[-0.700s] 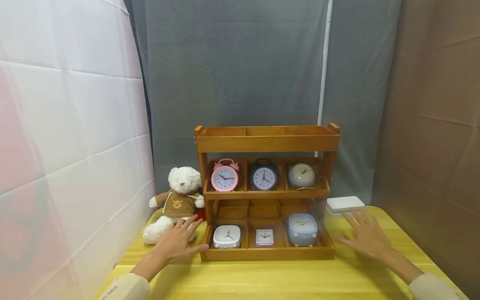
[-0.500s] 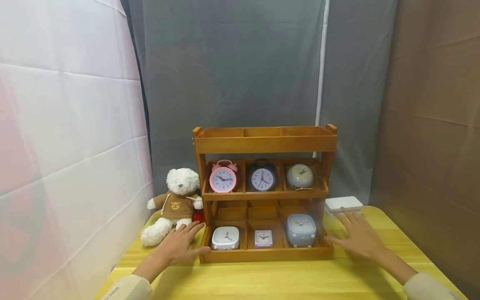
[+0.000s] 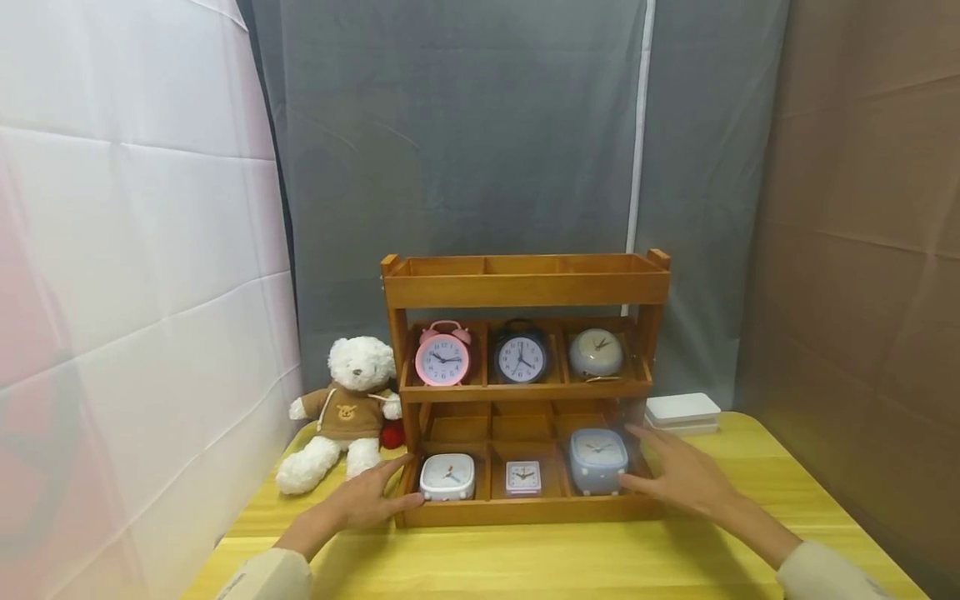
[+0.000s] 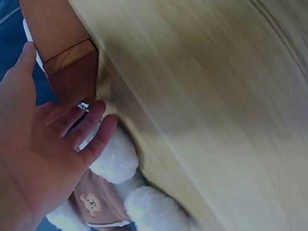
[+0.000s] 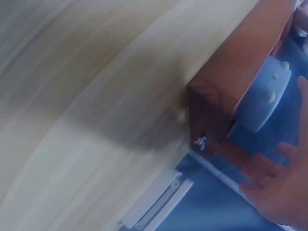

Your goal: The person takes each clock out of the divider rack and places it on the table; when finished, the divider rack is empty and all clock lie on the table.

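A brown wooden shelf holds alarm clocks in two lower tiers. My left hand is at the shelf's lower left corner, fingers spread, thumb tip beside the white clock. At the lower right, my right hand has its thumb and fingers apart at the blue clock; the thumb tip overlaps that clock's right side in the head view. A small pale pink square clock sits between them. Above are a pink twin-bell clock, a black clock and a round pale clock.
A white teddy bear in a brown hoodie sits left of the shelf, with a red object beside it. White flat boxes lie behind my right hand. The yellow wood-grain table is bounded by curtains.
My right hand has moved left, from over the table beside the shelf to the blue clock. My left hand has shifted slightly down and nearer the shelf's corner. The whole view has drifted slightly.
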Demonstrator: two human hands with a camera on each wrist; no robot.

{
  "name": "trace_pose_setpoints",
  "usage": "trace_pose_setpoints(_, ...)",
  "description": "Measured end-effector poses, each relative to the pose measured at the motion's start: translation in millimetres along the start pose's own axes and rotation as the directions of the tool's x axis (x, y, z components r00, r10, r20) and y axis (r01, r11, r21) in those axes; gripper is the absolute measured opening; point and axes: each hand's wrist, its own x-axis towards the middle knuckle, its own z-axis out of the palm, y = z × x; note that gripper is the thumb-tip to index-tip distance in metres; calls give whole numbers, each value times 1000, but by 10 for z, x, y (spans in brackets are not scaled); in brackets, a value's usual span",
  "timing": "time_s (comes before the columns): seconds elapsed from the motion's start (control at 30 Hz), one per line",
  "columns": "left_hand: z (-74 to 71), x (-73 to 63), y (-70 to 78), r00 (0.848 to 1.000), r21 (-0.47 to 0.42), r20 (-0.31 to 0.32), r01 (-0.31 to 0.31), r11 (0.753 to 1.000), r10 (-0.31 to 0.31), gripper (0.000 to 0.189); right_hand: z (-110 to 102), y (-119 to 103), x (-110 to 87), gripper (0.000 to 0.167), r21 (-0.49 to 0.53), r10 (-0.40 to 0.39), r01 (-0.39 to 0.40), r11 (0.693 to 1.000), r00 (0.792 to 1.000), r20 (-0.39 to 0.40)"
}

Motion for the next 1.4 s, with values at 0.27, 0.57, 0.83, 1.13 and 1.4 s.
trace_pose_setpoints(0.27,0,27,-68,997,-144,74,-23,989,33,86,127,-133,171,94,123,-71,67,990,997,27)
trace_pose_setpoints(0.57,-79,79,8,993,-176,115,19,984,1,94,213,-123,345,94,253,-142,117,960,986,84)
trace_pose_setpoints(0.83,-55,91,21,996,-212,88,42,976,-24,95,288,-88,446,84,263,-221,193,945,972,82)
trace_pose_setpoints(1.13,-30,77,5,995,-221,77,75,972,-59,94,333,-82,458,78,285,-196,176,942,980,43)
trace_pose_setpoints(1.4,-31,58,13,997,-236,64,58,970,-44,92,76,-57,438,72,269,-212,200,942,977,14)
